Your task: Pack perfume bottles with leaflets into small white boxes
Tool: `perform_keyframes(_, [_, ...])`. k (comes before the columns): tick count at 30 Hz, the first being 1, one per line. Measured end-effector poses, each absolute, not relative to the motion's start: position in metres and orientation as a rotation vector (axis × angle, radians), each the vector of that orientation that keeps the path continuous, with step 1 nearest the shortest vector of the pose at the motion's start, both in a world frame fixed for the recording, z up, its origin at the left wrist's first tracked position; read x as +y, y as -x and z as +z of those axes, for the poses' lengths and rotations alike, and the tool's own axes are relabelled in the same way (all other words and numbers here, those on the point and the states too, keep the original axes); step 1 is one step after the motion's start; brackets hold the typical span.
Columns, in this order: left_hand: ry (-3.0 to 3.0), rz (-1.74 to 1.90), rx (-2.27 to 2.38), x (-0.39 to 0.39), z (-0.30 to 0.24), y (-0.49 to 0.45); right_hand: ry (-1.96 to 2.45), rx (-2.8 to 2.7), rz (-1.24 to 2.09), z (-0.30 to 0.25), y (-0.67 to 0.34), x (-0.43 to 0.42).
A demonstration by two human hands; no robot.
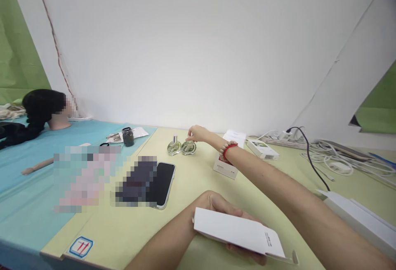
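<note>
My left hand point(222, 206), near the front edge, is wrapped round a white cardboard box point(238, 230) from behind and below. The box lies on its side, with small dark print at its right end and a flap sticking out there. Stretched out to the back of the table, my right hand point(198, 133) has its fingers closed at the top of a rounded glass perfume bottle point(189, 149), hiding its cap. A matching perfume bottle point(174, 148) with a silver cap stands just left of it. Both bottles look upright on the yellow tabletop.
A red-and-white box point(225, 169) stands below my right forearm. Left of centre lies a phone point(163, 183), beside a blurred dark item. Farther right are a flat white box point(262, 149), tangled cables point(334, 162) and another white box point(359, 220). A dark jar point(128, 137) stands on blue cloth.
</note>
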State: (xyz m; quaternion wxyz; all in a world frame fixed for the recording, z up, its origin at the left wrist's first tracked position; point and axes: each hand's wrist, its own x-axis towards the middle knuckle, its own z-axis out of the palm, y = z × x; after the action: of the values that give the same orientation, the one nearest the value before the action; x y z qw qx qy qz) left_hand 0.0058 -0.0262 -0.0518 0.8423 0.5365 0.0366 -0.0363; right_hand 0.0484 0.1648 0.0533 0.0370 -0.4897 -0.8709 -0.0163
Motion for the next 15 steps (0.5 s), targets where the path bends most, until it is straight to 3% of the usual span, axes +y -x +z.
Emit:
perform_keyframes(5, [-1.097, -0.209, 0.126, -0.02, -0.046, -0.012, 1.313, -2.714, -0.141, 0.056, -0.036, 0.156])
perform_keyframes(9, [-1.091, -0.009, 0.135, -0.029, -0.053, -0.004, 1.036, -2.865, -0.112, 0.052, -0.01, 0.148])
perform_keyframes(15, [-1.087, 0.239, 0.176, -0.047, -0.04, 0.01, 1.085, -2.904, -0.073, 0.046, 0.006, 0.153])
